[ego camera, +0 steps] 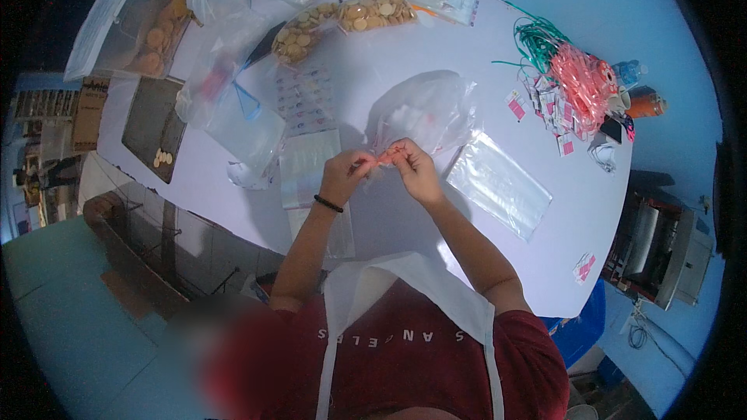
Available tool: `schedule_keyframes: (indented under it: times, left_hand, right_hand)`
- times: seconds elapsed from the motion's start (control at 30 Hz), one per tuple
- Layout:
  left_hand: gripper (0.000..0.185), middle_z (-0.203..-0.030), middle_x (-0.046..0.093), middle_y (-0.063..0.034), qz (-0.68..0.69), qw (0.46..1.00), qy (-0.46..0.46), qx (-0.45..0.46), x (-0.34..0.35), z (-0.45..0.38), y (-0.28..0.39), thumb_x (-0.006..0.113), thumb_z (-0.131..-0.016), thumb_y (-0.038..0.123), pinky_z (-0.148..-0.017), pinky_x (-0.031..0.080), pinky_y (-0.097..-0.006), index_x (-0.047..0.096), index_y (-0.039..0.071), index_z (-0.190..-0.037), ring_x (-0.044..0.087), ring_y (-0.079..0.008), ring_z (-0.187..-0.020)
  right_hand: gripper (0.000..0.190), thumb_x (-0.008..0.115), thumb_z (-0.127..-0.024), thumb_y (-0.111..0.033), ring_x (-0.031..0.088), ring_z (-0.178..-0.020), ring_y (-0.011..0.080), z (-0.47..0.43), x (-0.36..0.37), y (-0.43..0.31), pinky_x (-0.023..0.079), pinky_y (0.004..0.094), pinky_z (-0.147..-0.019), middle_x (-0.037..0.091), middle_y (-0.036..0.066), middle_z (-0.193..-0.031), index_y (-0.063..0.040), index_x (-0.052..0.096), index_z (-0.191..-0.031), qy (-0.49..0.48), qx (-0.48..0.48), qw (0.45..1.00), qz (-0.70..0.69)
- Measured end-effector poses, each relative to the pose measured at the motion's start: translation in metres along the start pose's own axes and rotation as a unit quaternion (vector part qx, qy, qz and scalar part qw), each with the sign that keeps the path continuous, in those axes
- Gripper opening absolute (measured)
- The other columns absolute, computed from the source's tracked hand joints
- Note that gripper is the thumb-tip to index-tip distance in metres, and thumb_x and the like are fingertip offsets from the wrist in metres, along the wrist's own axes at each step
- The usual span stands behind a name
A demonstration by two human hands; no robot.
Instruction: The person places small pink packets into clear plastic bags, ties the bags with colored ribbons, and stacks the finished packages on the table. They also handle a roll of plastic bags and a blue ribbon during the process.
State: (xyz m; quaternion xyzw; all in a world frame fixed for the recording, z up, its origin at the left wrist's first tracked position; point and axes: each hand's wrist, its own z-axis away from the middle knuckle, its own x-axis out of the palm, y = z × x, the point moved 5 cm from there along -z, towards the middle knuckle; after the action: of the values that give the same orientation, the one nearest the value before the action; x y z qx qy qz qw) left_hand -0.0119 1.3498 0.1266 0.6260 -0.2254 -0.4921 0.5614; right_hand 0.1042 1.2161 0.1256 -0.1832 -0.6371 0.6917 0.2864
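Note:
My left hand (345, 176), with a black bracelet (328, 204) at its wrist, pinches a short pink ribbon (384, 158). The fingers of my right hand (416, 170) grip the same ribbon close by. It lies at the gathered neck of a clear plastic bag (429, 116), which spreads over the table beyond my hands; whether a knot is formed is hidden by my fingers. Right of my right hand lies a stack of flat clear bags (502, 186). More flat clear plastic (312, 163) is to the left of my left hand.
Filled bags of round biscuits (376, 13) stand at the table's far side, near a plastic bin (131, 23) with biscuits. A dark tray (153, 125) lies left. Pink ribbons (578, 84), green ribbons (537, 38) and small printed cards (548, 102) heap at the right.

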Motion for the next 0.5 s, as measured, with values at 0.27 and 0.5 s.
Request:
schedule_keyframes:
  times: [0.27, 0.5]
  left_hand:
    - [0.013, -0.097, 0.071, -0.0042, -0.003, 1.0, 0.024, 0.014, 0.005, -0.001, 0.006, 0.068, -0.091, 0.009, -0.066, 0.056, -0.0262, 0.064, 0.006, -0.102, 0.068, -0.0119, -0.082]
    - [0.015, -0.096, 0.07, -0.0069, -0.027, 0.995, 0.005, 0.096, 0.004, -0.002, 0.014, 0.071, -0.088, 0.009, -0.063, 0.056, -0.0287, 0.064, 0.005, -0.101, 0.069, -0.0164, -0.083]
  right_hand:
    - [0.01, 0.054, -0.102, -0.009, 0.063, -0.085, 0.0113, -0.002, 0.002, 0.009, 0.051, 0.0272, -0.079, 0.067, 0.005, -0.089, -0.001, 0.06, -0.103, 0.03, 0.008, 0.999, 0.006]
    - [0.011, 0.055, -0.103, -0.011, 0.062, -0.082, 0.0101, -0.002, 0.001, 0.006, 0.051, 0.0266, -0.076, 0.068, 0.005, -0.089, -0.002, 0.061, -0.103, 0.031, 0.028, 0.999, 0.012]
